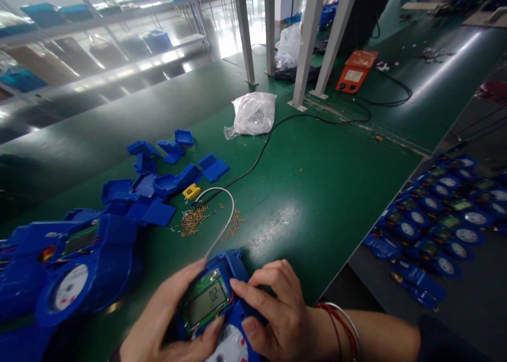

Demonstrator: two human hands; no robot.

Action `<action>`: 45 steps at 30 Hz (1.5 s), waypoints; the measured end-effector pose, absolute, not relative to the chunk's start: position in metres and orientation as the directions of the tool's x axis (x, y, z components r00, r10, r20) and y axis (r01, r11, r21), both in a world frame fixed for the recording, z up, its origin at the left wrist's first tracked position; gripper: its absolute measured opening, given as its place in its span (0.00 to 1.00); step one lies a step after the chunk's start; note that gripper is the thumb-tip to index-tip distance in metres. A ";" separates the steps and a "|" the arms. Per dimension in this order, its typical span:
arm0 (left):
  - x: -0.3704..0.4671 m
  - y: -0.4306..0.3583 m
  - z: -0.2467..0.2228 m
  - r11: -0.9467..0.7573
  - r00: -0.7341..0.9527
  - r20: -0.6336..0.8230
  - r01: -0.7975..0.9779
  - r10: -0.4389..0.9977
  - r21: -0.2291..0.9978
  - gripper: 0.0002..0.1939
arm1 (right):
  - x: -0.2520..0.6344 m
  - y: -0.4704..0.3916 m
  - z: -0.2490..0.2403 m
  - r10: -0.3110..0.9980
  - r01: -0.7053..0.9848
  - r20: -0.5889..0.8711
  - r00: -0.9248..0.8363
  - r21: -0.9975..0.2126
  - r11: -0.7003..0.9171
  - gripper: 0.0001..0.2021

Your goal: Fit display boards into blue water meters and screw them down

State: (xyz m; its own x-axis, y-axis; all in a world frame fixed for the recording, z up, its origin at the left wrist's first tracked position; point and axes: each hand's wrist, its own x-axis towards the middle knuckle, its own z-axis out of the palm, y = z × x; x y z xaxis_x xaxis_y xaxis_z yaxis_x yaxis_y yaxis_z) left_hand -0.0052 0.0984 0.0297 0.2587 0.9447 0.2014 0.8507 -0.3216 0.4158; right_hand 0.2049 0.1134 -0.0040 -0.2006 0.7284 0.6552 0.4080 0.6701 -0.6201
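Note:
A blue water meter [233, 315] lies at the bottom middle, its display housing uncovered, showing a green circuit board and a grey LCD [204, 304] with digits. My left hand [170, 309] grips the housing from the left, fingers along its far side and thumb near the wires below the screen. My right hand [277, 304] holds the right side, with its index fingertip on the housing edge beside thin red wires and its thumb over the round dial. A pale cable [227, 206] curves from the housing's far side toward a yellow block [192, 191].
Small brass-coloured screws [193, 220] lie piled beyond the meter. Several blue covers [158, 185] and more meters [85, 272] lie left. A screw bag [254, 114], black cord [261, 153], metal posts [303, 50] and orange box [356, 72] stand farther back. Finished-looking meters [439, 209] cover the floor right.

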 end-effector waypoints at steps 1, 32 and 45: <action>-0.003 0.098 0.029 -0.299 0.230 0.203 0.846 0.952 0.441 0.28 | 0.205 0.114 -0.004 0.727 0.413 0.657 -0.201 -0.616 0.671 0.20; -0.001 0.110 0.030 -0.229 0.218 0.093 0.763 0.971 0.605 0.31 | 0.204 0.174 0.001 0.624 -0.064 0.377 -0.684 -0.884 0.464 0.32; -0.006 0.097 0.043 0.278 0.010 -0.302 0.366 0.953 0.888 0.20 | 0.209 0.197 0.012 0.566 -0.091 0.231 -0.791 -0.960 0.264 0.35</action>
State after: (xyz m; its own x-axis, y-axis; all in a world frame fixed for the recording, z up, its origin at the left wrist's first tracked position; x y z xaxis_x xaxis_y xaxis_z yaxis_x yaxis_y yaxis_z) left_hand -0.0058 0.0971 0.0432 0.0099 0.9533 -0.3020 0.3661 0.2776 0.8882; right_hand 0.2093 0.1968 0.0124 -0.7912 0.5664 0.2308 -0.0912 0.2639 -0.9602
